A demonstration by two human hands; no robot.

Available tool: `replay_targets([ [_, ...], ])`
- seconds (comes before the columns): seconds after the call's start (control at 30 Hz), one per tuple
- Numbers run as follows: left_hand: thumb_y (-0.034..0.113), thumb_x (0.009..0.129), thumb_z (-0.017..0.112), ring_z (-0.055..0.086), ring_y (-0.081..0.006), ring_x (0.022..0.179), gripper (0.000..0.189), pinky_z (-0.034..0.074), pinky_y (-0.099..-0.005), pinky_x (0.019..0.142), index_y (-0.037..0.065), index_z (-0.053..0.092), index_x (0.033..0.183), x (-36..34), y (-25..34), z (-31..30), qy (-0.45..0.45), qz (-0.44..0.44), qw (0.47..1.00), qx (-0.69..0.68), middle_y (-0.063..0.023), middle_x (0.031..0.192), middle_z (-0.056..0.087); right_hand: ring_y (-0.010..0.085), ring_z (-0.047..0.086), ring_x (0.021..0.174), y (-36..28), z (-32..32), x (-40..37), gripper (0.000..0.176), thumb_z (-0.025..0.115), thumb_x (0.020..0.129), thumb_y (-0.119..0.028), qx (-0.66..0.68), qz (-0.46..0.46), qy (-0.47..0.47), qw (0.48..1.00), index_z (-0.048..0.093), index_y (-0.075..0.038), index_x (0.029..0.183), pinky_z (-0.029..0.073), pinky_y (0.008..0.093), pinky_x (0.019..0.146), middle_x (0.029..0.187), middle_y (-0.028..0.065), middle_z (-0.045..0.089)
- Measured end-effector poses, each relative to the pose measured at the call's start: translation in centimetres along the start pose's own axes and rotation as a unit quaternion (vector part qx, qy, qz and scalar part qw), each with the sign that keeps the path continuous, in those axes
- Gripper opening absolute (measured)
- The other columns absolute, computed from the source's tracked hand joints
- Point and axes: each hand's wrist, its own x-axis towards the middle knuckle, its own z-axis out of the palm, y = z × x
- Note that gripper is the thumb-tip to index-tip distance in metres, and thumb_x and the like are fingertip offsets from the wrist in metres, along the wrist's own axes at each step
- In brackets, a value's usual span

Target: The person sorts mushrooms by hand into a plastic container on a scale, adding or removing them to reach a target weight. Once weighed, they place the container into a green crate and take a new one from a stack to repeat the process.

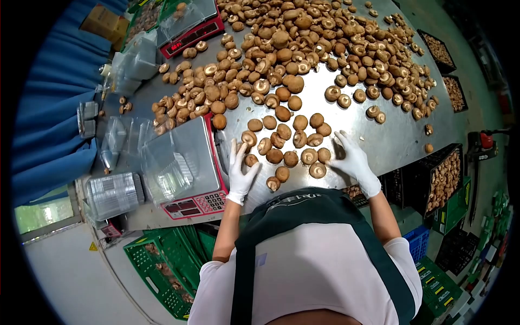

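Both my hands wear white gloves and rest at the near side of a metal table (390, 141). My left hand (240, 172) has its fingers spread, its fingertips right by a brown mushroom (250, 160). On the other side, my right hand (353, 162) is also spread, thumb and fingers close to a mushroom (324, 155) at the edge of a loose group. Between the hands lie many mushrooms, some cap up, others showing pale stems, such as an upturned mushroom (317, 170). Neither hand grips anything.
A large mushroom heap (303, 32) covers the table's far part. Left of my hands stands a red scale (195, 203) with a clear plastic tray (176, 170) on it. A second scale (192, 40) is farther back. Stacked clear trays (115, 195) sit left; a mushroom crate (445, 181) stands right.
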Motion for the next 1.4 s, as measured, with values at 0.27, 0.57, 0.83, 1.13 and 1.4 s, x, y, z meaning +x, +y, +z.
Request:
replay_targets([
  [0.27,0.027,0.056,0.084,0.028,-0.0391,0.132,0.107,0.032,-0.0404,0.106,0.006,0.024,0.141,-6.2,2.2,-0.2,-0.101,-0.124,0.954,0.252,-0.0226,0.147,0.018,0.038,0.051,0.103,-0.4,3.4,-2.7,0.107,0.084,0.052,-0.036,-0.104,0.029,-0.049,0.993,0.028,-0.015,0.141,0.05,0.0425,0.081,0.139,0.0195,0.035],
  [0.57,0.031,0.051,0.086,0.032,-0.042,0.129,0.118,0.043,-0.0424,0.095,0.011,0.016,0.144,-2.8,1.3,2.1,-0.154,-0.125,0.941,0.274,-0.0231,0.146,0.017,0.0409,0.05,0.109,-2.9,4.1,3.1,0.101,0.079,0.059,-0.017,-0.046,0.027,-0.083,0.995,0.023,-0.01,0.142,0.048,0.0434,0.088,0.139,0.0226,0.032],
  [0.83,0.019,0.056,0.084,0.031,-0.0377,0.131,0.111,0.038,-0.0365,0.102,0.004,0.017,0.143,-5.7,-0.8,-0.3,-0.086,-0.134,0.969,0.189,-0.0231,0.147,0.017,0.0294,0.057,0.089,-6.3,2.8,1.6,0.049,0.063,0.07,-0.009,-0.022,-0.215,-0.011,0.976,0.053,-0.01,0.118,0.051,0.04,0.072,0.115,0.0092,0.054],
  [1.13,0.017,0.067,0.077,0.034,-0.0347,0.13,0.098,0.042,-0.035,0.097,0.002,0.017,0.143,-6.1,0.1,-0.2,-0.065,-0.176,0.973,0.131,-0.0232,0.147,0.018,0.0309,0.064,0.069,-9.7,8.0,2.2,0.016,0.057,0.076,-0.017,-0.034,-0.261,-0.225,0.938,0.06,-0.006,0.088,0.05,0.04,0.06,0.073,0.0133,0.063],
  [1.4,0.021,0.068,0.076,0.032,-0.0351,0.13,0.09,0.036,-0.0391,0.103,0.004,0.025,0.14,-6.1,-0.9,0.2,-0.091,-0.175,0.961,0.195,-0.0189,0.143,0.027,0.0333,0.064,0.078,0.5,-5.3,-3.8,0.035,0.062,0.076,-0.037,-0.115,0.087,-0.281,0.949,0.063,-0.014,0.102,0.051,0.0409,0.072,0.082,0.0156,0.066],
])
